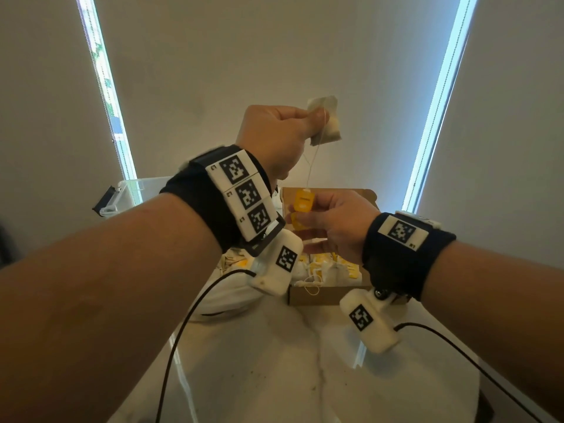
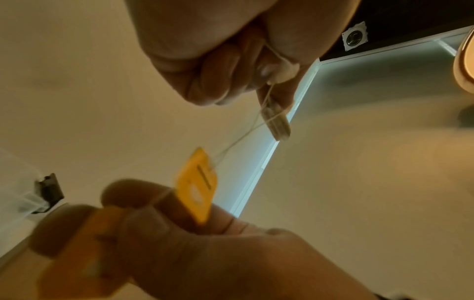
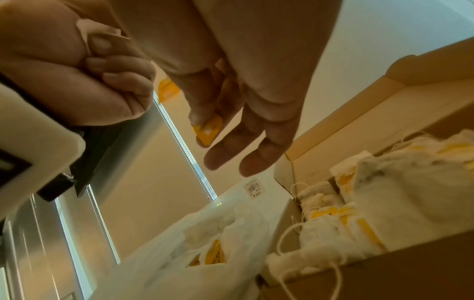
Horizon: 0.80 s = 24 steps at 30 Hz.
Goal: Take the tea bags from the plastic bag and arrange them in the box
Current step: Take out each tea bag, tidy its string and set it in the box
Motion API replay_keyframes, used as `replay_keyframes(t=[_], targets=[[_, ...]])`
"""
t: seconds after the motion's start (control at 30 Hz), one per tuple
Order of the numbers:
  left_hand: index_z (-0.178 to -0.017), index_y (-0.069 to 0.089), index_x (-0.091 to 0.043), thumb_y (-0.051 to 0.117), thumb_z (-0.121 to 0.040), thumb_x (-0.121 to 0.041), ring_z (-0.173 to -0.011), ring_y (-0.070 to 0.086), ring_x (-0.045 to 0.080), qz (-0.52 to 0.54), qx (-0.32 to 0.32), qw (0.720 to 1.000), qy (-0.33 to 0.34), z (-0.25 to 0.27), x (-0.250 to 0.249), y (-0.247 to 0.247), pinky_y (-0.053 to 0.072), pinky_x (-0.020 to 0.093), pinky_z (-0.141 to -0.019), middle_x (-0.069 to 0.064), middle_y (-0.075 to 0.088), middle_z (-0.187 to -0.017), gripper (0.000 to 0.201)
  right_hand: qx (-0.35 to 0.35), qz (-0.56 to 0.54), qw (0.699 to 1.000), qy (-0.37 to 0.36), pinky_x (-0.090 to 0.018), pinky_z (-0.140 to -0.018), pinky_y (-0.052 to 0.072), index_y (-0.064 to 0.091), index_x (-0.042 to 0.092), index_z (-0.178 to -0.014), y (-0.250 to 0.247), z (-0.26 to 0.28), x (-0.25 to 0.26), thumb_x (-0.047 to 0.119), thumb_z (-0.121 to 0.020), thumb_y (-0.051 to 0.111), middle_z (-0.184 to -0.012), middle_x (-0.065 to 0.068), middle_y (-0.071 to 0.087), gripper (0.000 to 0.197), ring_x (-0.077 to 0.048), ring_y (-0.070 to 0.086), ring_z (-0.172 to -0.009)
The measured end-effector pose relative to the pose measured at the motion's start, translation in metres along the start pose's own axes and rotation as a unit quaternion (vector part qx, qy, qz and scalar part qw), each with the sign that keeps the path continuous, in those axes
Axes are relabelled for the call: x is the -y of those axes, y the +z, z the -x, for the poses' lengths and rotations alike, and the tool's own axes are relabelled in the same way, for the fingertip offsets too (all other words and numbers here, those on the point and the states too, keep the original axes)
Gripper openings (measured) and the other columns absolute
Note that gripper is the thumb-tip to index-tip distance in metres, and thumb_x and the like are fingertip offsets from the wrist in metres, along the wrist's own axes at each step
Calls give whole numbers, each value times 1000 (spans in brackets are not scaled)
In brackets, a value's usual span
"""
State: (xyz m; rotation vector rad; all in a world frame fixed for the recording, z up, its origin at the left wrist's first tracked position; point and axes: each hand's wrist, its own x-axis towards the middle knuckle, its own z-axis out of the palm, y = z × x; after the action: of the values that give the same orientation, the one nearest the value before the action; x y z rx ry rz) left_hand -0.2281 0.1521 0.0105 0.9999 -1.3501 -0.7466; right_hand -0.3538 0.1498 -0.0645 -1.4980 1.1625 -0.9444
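My left hand (image 1: 300,123) is raised above the table and pinches a white tea bag (image 1: 325,122) at its corner. The bag's thin string (image 1: 311,166) runs down to a yellow tag (image 1: 303,200). My right hand (image 1: 306,222) hangs lower, over the open cardboard box (image 1: 323,296), and pinches two yellow tags between thumb and fingers. In the left wrist view the tea bag (image 2: 277,123) shows edge-on below the fist, with the tag (image 2: 197,186) on the right hand's fingers (image 2: 159,219). The box (image 3: 330,140) holds several tea bags (image 3: 389,194). The plastic bag (image 3: 205,243) lies left of it.
A clear plastic container (image 1: 128,193) with a black latch stands at the back left. The white marble table (image 1: 274,367) carries the wrist cameras' black cables (image 1: 183,325). Window blinds with bright gaps rise behind.
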Motion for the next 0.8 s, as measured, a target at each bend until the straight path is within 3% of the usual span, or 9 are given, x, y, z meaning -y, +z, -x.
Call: replay_keyframes(t=[0.1, 0.2, 0.37, 0.5, 0.6, 0.73, 0.8], targets=[[-88, 76, -16, 74, -88, -37, -38, 27, 9, 5, 17, 1000, 9, -1, -6, 5, 26, 21, -41, -14, 38, -37, 21, -2, -45, 999, 14, -55, -93, 56, 74, 16, -105, 6, 1, 4, 13, -98, 61, -105, -9, 77, 16, -34, 73, -98], [-89, 78, -19, 74, -88, -35, -36, 39, 0, -28, 1, 999, 23, -4, -9, 6, 33, 14, -43, -18, 47, -41, 17, 45, -46, 998, 14, -58, -97, 52, 73, 18, -114, 10, 2, 6, 13, -98, 60, -112, -10, 75, 21, -39, 68, -111], [-77, 75, -25, 74, -87, -39, -32, 43, -3, -55, -23, 998, 18, -7, 2, -1, 34, 16, -45, -14, 61, -62, 17, 79, -26, 996, -8, -55, -101, 48, 66, 18, -120, -3, 7, 11, 4, -88, 70, -108, -1, 77, 36, -25, 74, -96], [-78, 74, -24, 74, -87, -38, -33, 42, -1, -47, -34, 998, 2, -9, 7, -4, 34, 16, -45, -17, 53, -53, 17, 80, -78, 994, -16, -50, -91, 55, 65, 8, -116, -9, 11, 13, 4, -99, 54, -99, -9, 77, 21, -25, 75, -85], [-83, 75, -21, 73, -88, -38, -33, 39, 0, -44, -30, 999, -8, -10, 9, -5, 33, 17, -46, -19, 47, -42, 18, 72, -117, 990, -9, -46, -83, 59, 64, 7, -116, -10, 13, 15, 11, -105, 46, -93, -12, 77, 22, -26, 76, -80], [-87, 76, -19, 73, -88, -39, -40, 37, 0, -35, -37, 999, -18, -11, 11, -8, 34, 19, -49, -20, 43, -38, 20, 69, -193, 978, 43, -40, -65, 62, 57, 10, -124, -8, 14, 17, 18, -108, 39, -86, -14, 76, 25, -25, 71, -64], [-84, 75, -20, 73, -88, -38, -36, 36, 1, -36, -38, 998, -19, -12, 12, -10, 32, 19, -46, -20, 42, -36, 19, 63, -199, 975, 74, -35, -56, 58, 53, 9, -127, -7, 14, 18, 21, -108, 39, -82, -15, 74, 26, -20, 65, -55]])
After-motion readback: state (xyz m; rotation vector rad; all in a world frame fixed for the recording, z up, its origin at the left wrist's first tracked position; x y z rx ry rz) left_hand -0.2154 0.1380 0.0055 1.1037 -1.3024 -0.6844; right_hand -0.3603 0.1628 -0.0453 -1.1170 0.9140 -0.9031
